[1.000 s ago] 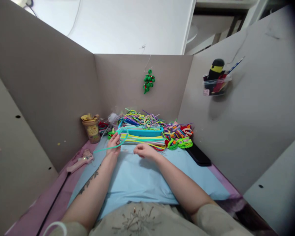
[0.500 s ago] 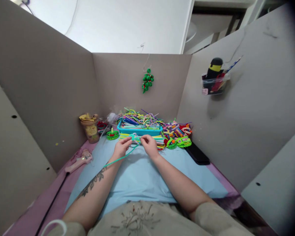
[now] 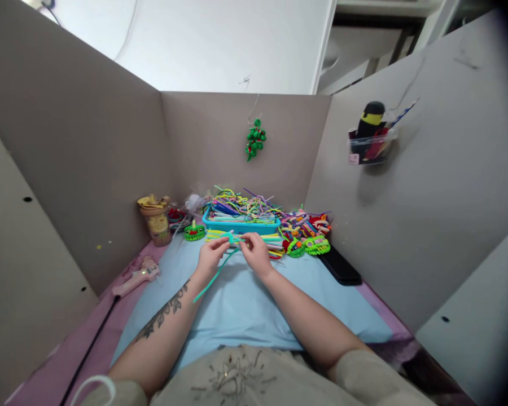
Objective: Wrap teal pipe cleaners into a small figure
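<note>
In the head view, the left hand (image 3: 210, 258) and right hand (image 3: 256, 255) are near each other just below mid-frame, both pinching a turquoise stem (image 3: 215, 277) whose loose end trails toward lower left. Above them sits a blue tray (image 3: 245, 228); a pink glue gun (image 3: 136, 280) lies at lower left.
</note>
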Demonstrator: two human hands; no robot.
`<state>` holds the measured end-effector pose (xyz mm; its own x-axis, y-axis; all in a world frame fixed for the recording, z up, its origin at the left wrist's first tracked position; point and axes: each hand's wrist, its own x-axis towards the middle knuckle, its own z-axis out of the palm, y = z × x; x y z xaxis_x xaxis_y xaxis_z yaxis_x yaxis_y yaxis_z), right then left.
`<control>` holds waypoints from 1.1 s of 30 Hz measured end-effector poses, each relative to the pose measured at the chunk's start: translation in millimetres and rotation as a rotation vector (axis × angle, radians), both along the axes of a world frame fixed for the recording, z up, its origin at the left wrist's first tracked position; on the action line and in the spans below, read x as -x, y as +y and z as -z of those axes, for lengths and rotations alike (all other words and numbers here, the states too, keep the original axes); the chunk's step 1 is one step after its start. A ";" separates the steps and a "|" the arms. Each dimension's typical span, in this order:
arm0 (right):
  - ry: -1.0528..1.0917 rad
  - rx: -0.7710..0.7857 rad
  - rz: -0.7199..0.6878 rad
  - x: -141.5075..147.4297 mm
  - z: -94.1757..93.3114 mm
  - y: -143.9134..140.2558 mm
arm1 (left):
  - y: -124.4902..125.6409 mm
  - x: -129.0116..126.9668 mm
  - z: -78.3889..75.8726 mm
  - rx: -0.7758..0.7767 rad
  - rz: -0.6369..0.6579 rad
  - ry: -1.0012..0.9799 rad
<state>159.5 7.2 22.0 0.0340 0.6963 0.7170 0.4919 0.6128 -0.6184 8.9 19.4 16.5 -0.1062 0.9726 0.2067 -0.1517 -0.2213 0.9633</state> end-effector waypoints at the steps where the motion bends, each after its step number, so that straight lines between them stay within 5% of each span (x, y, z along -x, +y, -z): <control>1: -0.019 -0.013 -0.007 0.9 -0.3 -1.6 | -1.9 -1.5 -0.4 -0.009 0.000 0.020; 10: -0.035 -0.004 -0.003 2.8 3.0 -0.5 | -15.6 -9.4 -7.7 -0.013 0.044 0.052; 19: -0.051 -0.087 -0.022 9.8 18.7 10.8 | -6.6 -8.1 1.2 0.000 -0.006 -0.012; 33: -0.075 0.062 0.029 9.2 14.6 8.4 | -6.9 -7.4 2.6 0.035 -0.001 0.125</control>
